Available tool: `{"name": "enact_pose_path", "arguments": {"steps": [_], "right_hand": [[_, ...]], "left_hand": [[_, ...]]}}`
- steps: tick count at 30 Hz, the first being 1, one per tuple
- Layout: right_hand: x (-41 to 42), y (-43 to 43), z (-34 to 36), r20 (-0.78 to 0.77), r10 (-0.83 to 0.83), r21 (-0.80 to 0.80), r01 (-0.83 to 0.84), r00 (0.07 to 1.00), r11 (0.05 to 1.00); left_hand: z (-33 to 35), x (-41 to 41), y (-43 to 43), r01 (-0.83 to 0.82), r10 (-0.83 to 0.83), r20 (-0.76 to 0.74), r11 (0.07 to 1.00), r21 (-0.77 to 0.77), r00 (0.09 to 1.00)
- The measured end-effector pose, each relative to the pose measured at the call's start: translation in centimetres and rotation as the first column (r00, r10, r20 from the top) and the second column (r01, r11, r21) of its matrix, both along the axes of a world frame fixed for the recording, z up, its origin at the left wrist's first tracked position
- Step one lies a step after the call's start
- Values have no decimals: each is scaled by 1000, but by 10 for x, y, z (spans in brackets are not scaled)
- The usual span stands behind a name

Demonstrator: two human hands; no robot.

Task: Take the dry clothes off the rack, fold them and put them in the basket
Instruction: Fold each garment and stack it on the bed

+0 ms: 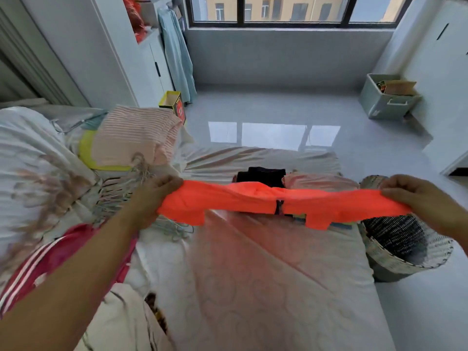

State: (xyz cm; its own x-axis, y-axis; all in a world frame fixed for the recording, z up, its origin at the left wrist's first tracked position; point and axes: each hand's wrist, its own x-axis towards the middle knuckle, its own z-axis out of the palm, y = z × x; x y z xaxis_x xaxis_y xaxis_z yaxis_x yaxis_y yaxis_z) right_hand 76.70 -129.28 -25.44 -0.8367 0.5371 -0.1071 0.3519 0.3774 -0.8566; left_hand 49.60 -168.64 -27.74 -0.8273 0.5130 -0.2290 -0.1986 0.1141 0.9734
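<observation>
Seen from the head camera, the person holds an orange top (253,202) up over the bed (253,287), pulled out long between two hands. The left hand (154,198) grips one end and the right hand (415,196) grips the other. It is not folded yet. A dark folded piece (266,174) and a pink one (319,181) lie near the far edge of the bed. The basket (405,262) stands on the floor at the bed's right edge, and I see no clothes in it. Bare hangers (111,201) and a red striped thing (45,259) lie on the left side. I think a lot is left to do.

L hand (155,198), R hand (415,196) — gripping, arms apart
</observation>
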Motion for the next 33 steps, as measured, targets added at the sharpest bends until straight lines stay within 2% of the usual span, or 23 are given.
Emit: {"name": "enact_pose_path", "arguments": {"steps": [5, 10, 17, 22, 25, 27, 28, 29, 31, 33], "right_hand": [[43, -32, -93, 213, 83, -110, -60, 974, 992], [96, -63, -197, 446, 187, -184, -115, 875, 976], [172, -104, -321, 654, 400, -292, -273, 643, 917], [207, -118, -392, 683, 440, -328, -293, 583, 898], [208, -122, -419, 720, 417, -262, -339, 555, 904], [187, -128, -409, 743, 350, -221, -285, 570, 933], [173, -130, -403, 736, 286, -172, -239, 614, 956], [158, -131, -402, 716, 202, -111, -177, 669, 978], [122, -130, -407, 626, 73, -45, -58, 776, 997], [77, -135, -409, 520, 17, -30, -2, 854, 1000]], "left_hand": [[-107, 62, -31, 39, -10, 171, 985, -168, 985], [-205, 117, -79, 160, -49, 297, 918, -362, 954], [-314, 185, -135, 352, -57, 472, 747, -565, 880], [-372, 203, -153, 448, -139, 460, 582, -679, 877], [-389, 208, -149, 481, -167, 460, 472, -739, 872], [-388, 204, -134, 434, -169, 401, 405, -804, 900], [-383, 199, -121, 371, -206, 317, 344, -862, 926], [-377, 194, -103, 267, -221, 199, 339, -902, 955], [-367, 183, -54, 102, -229, -14, 488, -867, 973], [-366, 175, 1, 101, -309, -126, 624, -775, 943]]}}
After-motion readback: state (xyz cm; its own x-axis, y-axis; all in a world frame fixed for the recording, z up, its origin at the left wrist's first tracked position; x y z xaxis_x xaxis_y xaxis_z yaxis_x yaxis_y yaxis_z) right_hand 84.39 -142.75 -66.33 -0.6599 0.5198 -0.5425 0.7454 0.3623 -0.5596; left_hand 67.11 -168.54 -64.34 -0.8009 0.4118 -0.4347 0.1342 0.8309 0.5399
